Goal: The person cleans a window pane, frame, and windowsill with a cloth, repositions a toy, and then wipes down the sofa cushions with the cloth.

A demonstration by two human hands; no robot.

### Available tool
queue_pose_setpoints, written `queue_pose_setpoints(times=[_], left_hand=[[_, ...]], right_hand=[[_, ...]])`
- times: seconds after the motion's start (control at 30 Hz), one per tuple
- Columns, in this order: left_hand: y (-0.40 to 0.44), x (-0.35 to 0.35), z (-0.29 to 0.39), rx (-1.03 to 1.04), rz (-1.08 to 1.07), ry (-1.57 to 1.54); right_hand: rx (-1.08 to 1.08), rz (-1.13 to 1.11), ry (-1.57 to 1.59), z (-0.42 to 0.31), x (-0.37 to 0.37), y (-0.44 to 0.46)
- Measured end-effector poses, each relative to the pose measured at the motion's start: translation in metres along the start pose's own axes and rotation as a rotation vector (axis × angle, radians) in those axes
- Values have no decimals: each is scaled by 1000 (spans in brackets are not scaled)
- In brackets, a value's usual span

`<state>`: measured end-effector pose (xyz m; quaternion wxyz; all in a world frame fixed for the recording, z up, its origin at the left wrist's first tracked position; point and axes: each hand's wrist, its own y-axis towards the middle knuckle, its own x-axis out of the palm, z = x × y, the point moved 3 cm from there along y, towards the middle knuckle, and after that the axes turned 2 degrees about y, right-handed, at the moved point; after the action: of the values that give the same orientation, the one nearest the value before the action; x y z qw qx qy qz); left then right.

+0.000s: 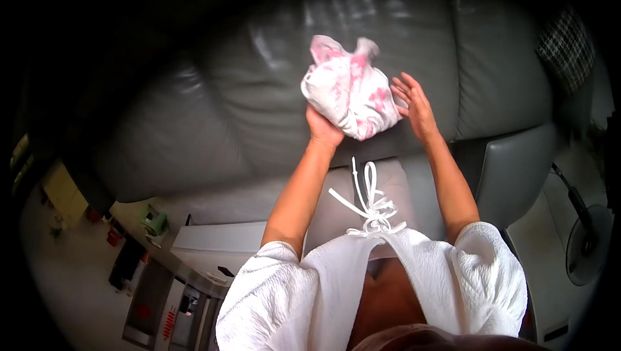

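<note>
A bundled white cloth with pink patterns (356,95) is held up in front of the grey sofa. Its top ends stick up loosely, and I cannot tell whether it is a towel or a garment. My left hand (325,128) supports the bundle at its lower left, with the fingers hidden under the fabric. At the bundle's right side, my right hand (417,108) is open with its fingers apart. Its fingertips are at the cloth's edge, and whether they touch it is unclear.
The grey leather sofa (259,118) fills the space ahead, with an armrest (517,163) on the right. A checkered cushion (566,50) lies at the far right. A fan (587,241) stands beside the armrest. A white cabinet (217,238) is at the lower left.
</note>
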<state>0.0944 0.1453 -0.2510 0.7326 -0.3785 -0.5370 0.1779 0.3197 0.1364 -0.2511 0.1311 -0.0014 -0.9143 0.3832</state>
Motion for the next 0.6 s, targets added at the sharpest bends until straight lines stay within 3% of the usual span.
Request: queue_pose_setpoints(times=[0.07, 0.13, 0.2, 0.27, 0.3, 0.33, 0.43, 0.53, 0.57, 0.6], left_hand=[[9, 11, 23, 63, -88, -83], [14, -1, 9, 101, -118, -106], [21, -12, -2, 103, -81, -108], [14, -5, 14, 55, 37, -62], [18, -21, 19, 104, 21, 88], [22, -35, 26, 151, 3, 246], [27, -42, 66, 284, 3, 1288], [28, -45, 88, 575, 156, 1732], [25, -51, 104, 460, 186, 1587], [27, -58, 113, 482, 209, 1573]], right_hand=[[0, -33, -78, -18, 46, 18], [40, -97, -61, 13, 51, 37], [94, -273, 303, 26, 83, 50], [207, -313, 415, 4, 133, 49], [100, -336, 309, -3, 145, 51], [129, -343, 273, -4, 152, 49], [156, -333, 222, -10, 159, 56], [156, -277, -69, -31, 167, 69], [63, -276, -127, -43, 187, 71], [-35, -275, -268, -59, 201, 76]])
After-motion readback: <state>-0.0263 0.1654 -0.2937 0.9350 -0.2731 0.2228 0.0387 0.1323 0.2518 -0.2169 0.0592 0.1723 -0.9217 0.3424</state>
